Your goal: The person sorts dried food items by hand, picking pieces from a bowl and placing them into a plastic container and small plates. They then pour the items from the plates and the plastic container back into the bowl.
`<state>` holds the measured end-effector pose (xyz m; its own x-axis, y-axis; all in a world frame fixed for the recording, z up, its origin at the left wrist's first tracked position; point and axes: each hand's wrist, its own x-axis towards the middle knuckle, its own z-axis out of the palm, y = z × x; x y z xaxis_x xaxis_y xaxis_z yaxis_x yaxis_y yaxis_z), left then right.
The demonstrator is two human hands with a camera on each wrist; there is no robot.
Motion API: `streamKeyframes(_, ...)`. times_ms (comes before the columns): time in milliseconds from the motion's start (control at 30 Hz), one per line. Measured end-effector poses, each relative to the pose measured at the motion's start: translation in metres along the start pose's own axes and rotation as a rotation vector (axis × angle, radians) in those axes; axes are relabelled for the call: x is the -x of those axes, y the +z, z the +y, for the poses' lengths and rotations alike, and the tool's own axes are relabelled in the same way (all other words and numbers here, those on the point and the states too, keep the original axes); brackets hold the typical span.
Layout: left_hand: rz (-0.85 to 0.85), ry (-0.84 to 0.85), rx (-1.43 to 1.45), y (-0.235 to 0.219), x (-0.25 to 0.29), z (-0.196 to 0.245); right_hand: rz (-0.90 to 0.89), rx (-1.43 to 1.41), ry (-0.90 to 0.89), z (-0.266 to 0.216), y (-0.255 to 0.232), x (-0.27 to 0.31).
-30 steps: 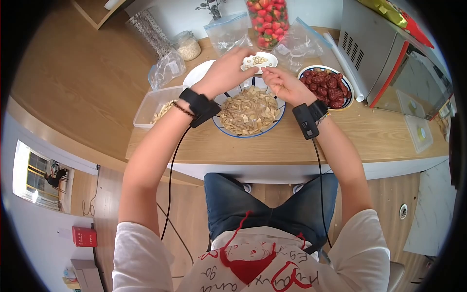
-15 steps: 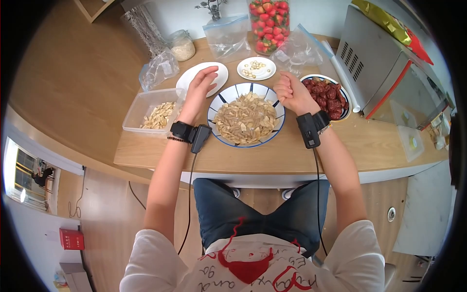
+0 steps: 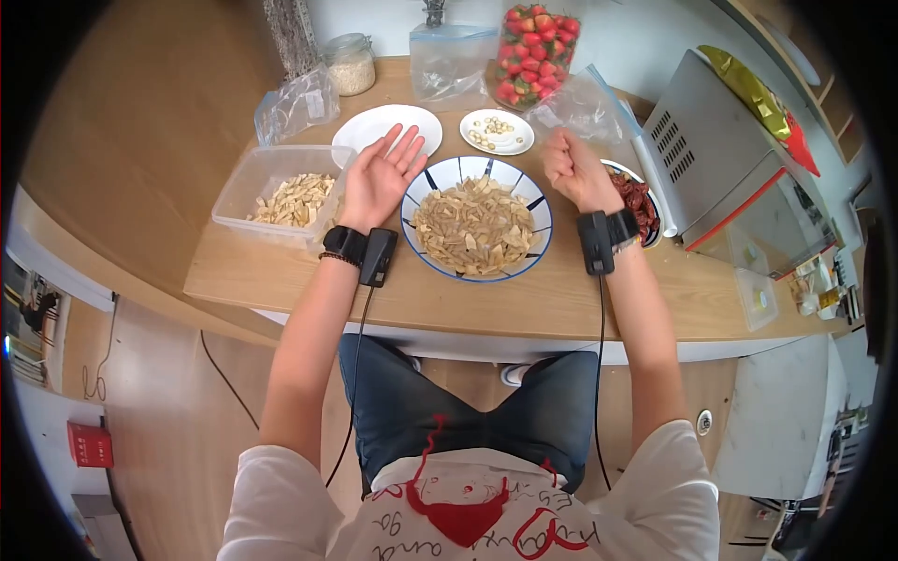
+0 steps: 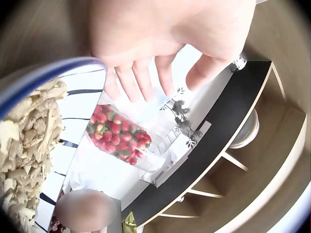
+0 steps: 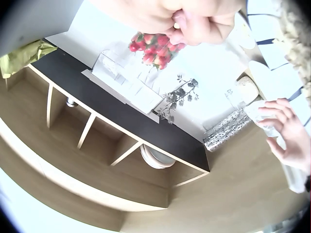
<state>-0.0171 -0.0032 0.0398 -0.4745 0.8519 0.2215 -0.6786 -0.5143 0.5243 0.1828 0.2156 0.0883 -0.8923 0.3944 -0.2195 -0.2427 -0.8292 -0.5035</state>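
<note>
My left hand [image 3: 382, 182] is held palm up, fingers spread and nothing in it, between the plastic box [image 3: 238, 187] and the large blue-rimmed bowl [image 3: 477, 278]. Dried pale slices [image 3: 472, 224] fill much of that bowl. To the bowl's right, my right hand [image 3: 575, 168] is raised with curled fingers. In the right wrist view its thumb and fingers pinch a small pale lotus seed [image 5: 177, 25], mostly hidden. Behind the bowl, a small white plate [image 3: 470, 122] carries several lotus seeds. A larger white plate [image 3: 365, 122] lies behind my left hand.
Similar slices lie in the plastic box. Dried red dates [image 3: 636, 194] fill a bowl partly behind my right wrist. At the back stand a glass jar [image 3: 351, 70], clear zip bags [image 3: 449, 65] and a container of strawberries [image 3: 535, 56]. A grey microwave [image 3: 687, 140] is at the right.
Both hands have drawn back from the small plate and moved apart. My left hand has gone left and turned palm up; my right hand has moved right with fingers curled. The head view has shifted.
</note>
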Motion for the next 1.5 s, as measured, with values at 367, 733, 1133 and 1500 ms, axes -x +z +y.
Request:
streamKeyframes(367,0.045,-0.032,0.152,-0.009,-0.002,-0.001,0.332,2.306,-0.613,-0.018,0.035,-0.113)
streamKeyframes(733,0.066,-0.046,0.207,-0.018,-0.007,-0.004,0.331,2.422,-0.525,-0.009,-0.006,-0.164)
streamKeyframes(1133,0.076,-0.025,0.173,-0.020,-0.008,-0.004,0.072,2.058,-0.205,-0.038,0.029,-0.128)
streamKeyframes(1500,0.054,-0.037,0.180,-0.018,-0.007,-0.003,-0.199,2.119,-0.083,-0.019,0.082,-0.016)
